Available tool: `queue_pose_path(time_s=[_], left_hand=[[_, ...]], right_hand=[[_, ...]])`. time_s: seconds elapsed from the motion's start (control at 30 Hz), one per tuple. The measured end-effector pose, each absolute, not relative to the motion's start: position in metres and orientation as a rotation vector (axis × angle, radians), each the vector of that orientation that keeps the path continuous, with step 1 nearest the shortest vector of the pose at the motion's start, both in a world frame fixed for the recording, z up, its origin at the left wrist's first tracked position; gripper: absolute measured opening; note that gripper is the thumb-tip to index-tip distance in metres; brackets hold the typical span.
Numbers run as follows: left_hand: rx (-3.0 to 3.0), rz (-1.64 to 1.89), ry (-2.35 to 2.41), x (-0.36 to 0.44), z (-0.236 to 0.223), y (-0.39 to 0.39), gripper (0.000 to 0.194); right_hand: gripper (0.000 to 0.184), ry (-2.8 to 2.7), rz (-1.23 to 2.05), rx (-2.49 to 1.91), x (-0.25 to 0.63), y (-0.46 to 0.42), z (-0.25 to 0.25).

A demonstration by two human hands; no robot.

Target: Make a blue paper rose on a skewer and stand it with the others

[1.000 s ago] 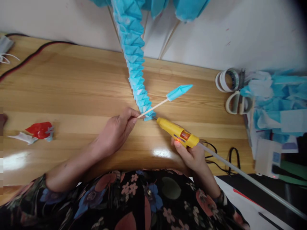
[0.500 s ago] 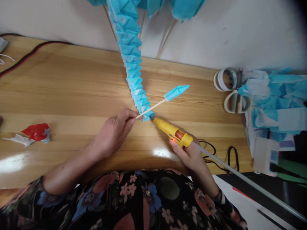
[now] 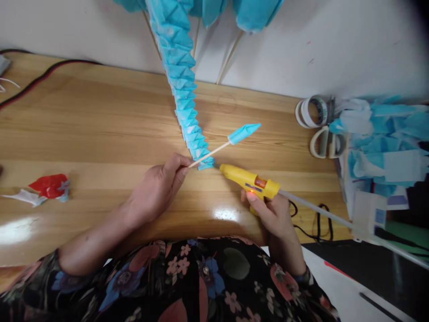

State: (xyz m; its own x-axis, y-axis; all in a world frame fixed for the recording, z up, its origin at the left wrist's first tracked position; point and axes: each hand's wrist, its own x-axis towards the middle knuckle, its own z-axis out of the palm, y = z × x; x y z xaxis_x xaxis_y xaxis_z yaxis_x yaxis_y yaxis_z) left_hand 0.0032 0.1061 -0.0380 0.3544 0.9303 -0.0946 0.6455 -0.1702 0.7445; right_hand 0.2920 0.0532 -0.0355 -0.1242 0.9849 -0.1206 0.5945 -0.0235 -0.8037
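Observation:
My left hand (image 3: 161, 188) pinches the lower end of a thin wooden stick (image 3: 213, 153), whose far end is wrapped in a blue pointed piece (image 3: 244, 133). Under the stick lies the near end of a long pleated blue strip (image 3: 186, 107), which rises toward the top of the view; the left fingertips are beside it. My right hand (image 3: 273, 212) is wrapped round the handle of a yellow hot glue gun (image 3: 250, 181). Its nozzle points left, close to the strip's near end, and a small red light glows on its side. A long translucent glue stick (image 3: 318, 210) sticks out behind.
Tape rolls (image 3: 311, 112) and white-handled scissors (image 3: 326, 143) lie at the right, by a pile of blue and white material (image 3: 392, 138). A red scrap (image 3: 50, 185) is at the left. Blue petal-like pieces on sticks lean against the wall. Black cords (image 3: 323, 223) lie right of my hand.
The glue gun in my right hand has shifted slightly right, its nozzle drawing back a little from the strip. Its glue stick has swung up. My left hand stays almost still.

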Motion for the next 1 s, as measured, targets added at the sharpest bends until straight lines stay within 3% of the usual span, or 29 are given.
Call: queue_pose_path(time_s=[0.23,1.0], left_hand=[[1.876,0.507,1.362,0.003,-0.036,0.107,0.027],[1.868,0.511,1.346,0.003,-0.036,0.107,0.023]], right_hand=[[0.038,-1.604,1.154,-1.559,0.294,0.051,-0.037],[0.032,-1.755,1.02,-1.632,0.286,0.057,-0.036]])
